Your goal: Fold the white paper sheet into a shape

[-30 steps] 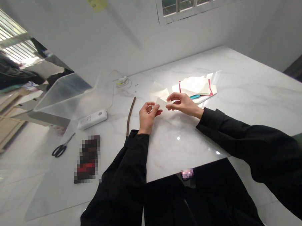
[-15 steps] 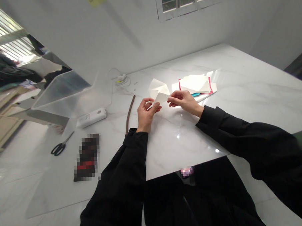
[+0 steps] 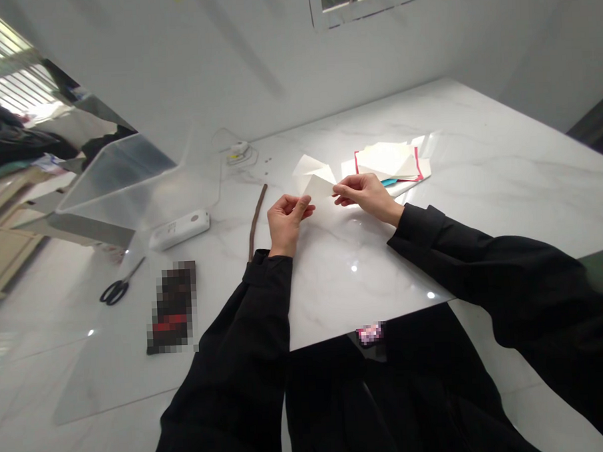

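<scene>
A small folded piece of white paper (image 3: 318, 186) is held above the white marble table (image 3: 479, 178) between both my hands. My left hand (image 3: 284, 221) pinches its left lower corner with thumb and fingers. My right hand (image 3: 364, 195) pinches its right edge. Another folded white paper (image 3: 306, 166) lies on the table just behind the held one. Both my arms are in black sleeves.
A stack of paper sheets with pink and blue edges (image 3: 391, 162) lies behind my right hand. A brown stick (image 3: 256, 218), a white device (image 3: 179, 229), scissors (image 3: 119, 287), a dark pixelated object (image 3: 172, 308) and a clear plastic sheet (image 3: 129, 180) sit at the left.
Both hands have kept hold of the paper and lifted it slightly away from me; the paper has been turned so more of its face shows. The view has tilted down a little.
</scene>
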The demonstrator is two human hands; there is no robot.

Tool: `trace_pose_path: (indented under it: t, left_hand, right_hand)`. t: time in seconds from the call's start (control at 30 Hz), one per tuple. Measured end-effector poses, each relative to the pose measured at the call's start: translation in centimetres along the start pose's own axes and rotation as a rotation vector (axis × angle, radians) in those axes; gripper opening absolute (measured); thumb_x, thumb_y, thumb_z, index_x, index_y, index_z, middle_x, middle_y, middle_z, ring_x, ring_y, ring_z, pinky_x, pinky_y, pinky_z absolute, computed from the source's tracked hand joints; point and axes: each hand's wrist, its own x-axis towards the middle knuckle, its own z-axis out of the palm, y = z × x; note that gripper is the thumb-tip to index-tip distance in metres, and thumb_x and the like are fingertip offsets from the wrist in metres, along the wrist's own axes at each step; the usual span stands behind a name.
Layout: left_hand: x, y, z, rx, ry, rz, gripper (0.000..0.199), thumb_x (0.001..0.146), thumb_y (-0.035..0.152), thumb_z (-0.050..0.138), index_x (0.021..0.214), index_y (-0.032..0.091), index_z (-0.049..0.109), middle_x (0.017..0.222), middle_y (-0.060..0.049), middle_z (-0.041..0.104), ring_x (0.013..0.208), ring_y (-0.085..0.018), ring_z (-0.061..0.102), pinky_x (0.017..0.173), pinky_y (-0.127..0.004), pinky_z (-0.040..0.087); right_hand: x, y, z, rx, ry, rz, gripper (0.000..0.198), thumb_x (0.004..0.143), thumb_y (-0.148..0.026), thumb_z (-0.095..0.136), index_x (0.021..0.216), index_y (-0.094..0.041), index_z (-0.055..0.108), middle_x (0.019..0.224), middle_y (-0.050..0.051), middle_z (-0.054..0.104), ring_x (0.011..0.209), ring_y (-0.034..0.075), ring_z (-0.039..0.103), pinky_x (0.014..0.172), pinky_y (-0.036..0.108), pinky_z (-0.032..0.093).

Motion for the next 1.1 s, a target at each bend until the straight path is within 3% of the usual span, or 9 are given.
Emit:
trace_pose_path:
  t: [0.1, 0.2, 0.3, 0.37, 0.5, 0.67, 0.73, 0.93, 1.1]
  left_hand:
    - [0.00, -0.07, 0.11, -0.022, -0.009, -0.014, 0.048, 0.067, 0.052, 0.091, 0.079, 0.019, 0.059, 0.077, 0.001, 0.068, 0.074, -0.015, 0.073, 0.076, -0.029, 0.061]
    - [-0.06, -0.03, 0.20, -0.043, -0.011, -0.033, 0.046, 0.067, 0.041, 0.091, 0.098, 0.022, 0.062, 0.083, 0.002, 0.069, 0.073, -0.014, 0.072, 0.076, -0.030, 0.060]
    - [-0.12, 0.12, 0.25, -0.082, -0.003, -0.068, 0.068, 0.066, 0.032, 0.090, 0.125, 0.028, 0.056, 0.084, 0.005, 0.068, 0.071, -0.013, 0.071, 0.076, -0.029, 0.058]
    - [-0.15, 0.23, 0.29, -0.107, -0.013, -0.102, 0.076, 0.066, 0.031, 0.090, 0.132, 0.029, 0.053, 0.084, 0.005, 0.068, 0.070, -0.013, 0.070, 0.075, -0.029, 0.057]
    - [-0.18, 0.30, 0.41, -0.130, -0.055, -0.138, 0.057, 0.066, 0.037, 0.090, 0.112, 0.023, 0.061, 0.080, 0.003, 0.067, 0.071, -0.013, 0.068, 0.072, -0.027, 0.054]
    - [-0.25, 0.45, 0.43, -0.172, -0.085, -0.162, 0.043, 0.065, 0.040, 0.091, 0.091, 0.021, 0.062, 0.084, 0.001, 0.067, 0.071, -0.010, 0.065, 0.070, -0.023, 0.052]
    - [-0.25, 0.57, 0.39, -0.186, -0.080, -0.175, 0.042, 0.065, 0.040, 0.091, 0.088, 0.021, 0.061, 0.084, 0.002, 0.066, 0.071, -0.010, 0.064, 0.069, -0.022, 0.052]
    - [-0.23, 0.62, 0.34, -0.208, -0.113, -0.196, 0.035, 0.068, 0.033, 0.086, 0.087, 0.020, 0.060, 0.087, 0.001, 0.068, 0.073, -0.011, 0.067, 0.070, -0.022, 0.053]
    - [-0.42, 0.63, 0.47, -0.199, -0.185, -0.182, 0.045, 0.072, 0.036, 0.084, 0.109, 0.020, 0.065, 0.102, -0.005, 0.075, 0.082, -0.016, 0.072, 0.076, -0.027, 0.057]
  right_hand:
    - [-0.02, 0.05, 0.03, 0.005, 0.002, -0.006, 0.042, 0.078, -0.056, 0.086, 0.083, -0.017, 0.073, 0.083, 0.007, 0.075, 0.076, 0.018, 0.074, 0.073, 0.031, 0.064]
    - [-0.05, 0.17, 0.07, 0.008, -0.001, -0.008, 0.042, 0.076, -0.055, 0.088, 0.085, -0.017, 0.072, 0.081, 0.006, 0.075, 0.075, 0.018, 0.075, 0.073, 0.031, 0.064]
    - [-0.07, 0.27, 0.08, 0.007, -0.010, 0.006, 0.045, 0.075, -0.054, 0.088, 0.093, -0.018, 0.068, 0.082, 0.005, 0.076, 0.075, 0.018, 0.075, 0.072, 0.031, 0.064]
    - [-0.07, 0.34, 0.07, 0.009, -0.001, 0.007, 0.050, 0.074, -0.053, 0.089, 0.103, -0.020, 0.064, 0.081, 0.004, 0.077, 0.074, 0.018, 0.076, 0.071, 0.032, 0.064]
    - [-0.04, 0.50, 0.08, 0.040, 0.048, -0.006, 0.062, 0.073, -0.051, 0.090, 0.117, -0.022, 0.057, 0.081, 0.001, 0.077, 0.074, 0.019, 0.076, 0.071, 0.032, 0.064]
    - [-0.07, 0.47, 0.29, 0.043, 0.023, -0.032, 0.053, 0.072, -0.057, 0.089, 0.098, -0.021, 0.060, 0.083, 0.003, 0.077, 0.075, 0.019, 0.076, 0.070, 0.032, 0.064]
    - [-0.06, 0.41, 0.39, 0.056, 0.038, -0.042, 0.056, 0.070, -0.056, 0.090, 0.101, -0.021, 0.060, 0.082, 0.003, 0.076, 0.074, 0.018, 0.076, 0.069, 0.030, 0.064]
    - [0.14, 0.63, 0.51, 0.054, 0.049, -0.006, 0.055, 0.069, -0.059, 0.090, 0.095, -0.019, 0.063, 0.075, 0.004, 0.075, 0.069, 0.017, 0.074, 0.065, 0.029, 0.062]
    - [-0.10, 0.64, 0.71, -0.013, -0.027, -0.032, 0.048, 0.073, -0.055, 0.089, 0.090, -0.019, 0.063, 0.076, 0.003, 0.075, 0.068, 0.016, 0.071, 0.065, 0.029, 0.060]
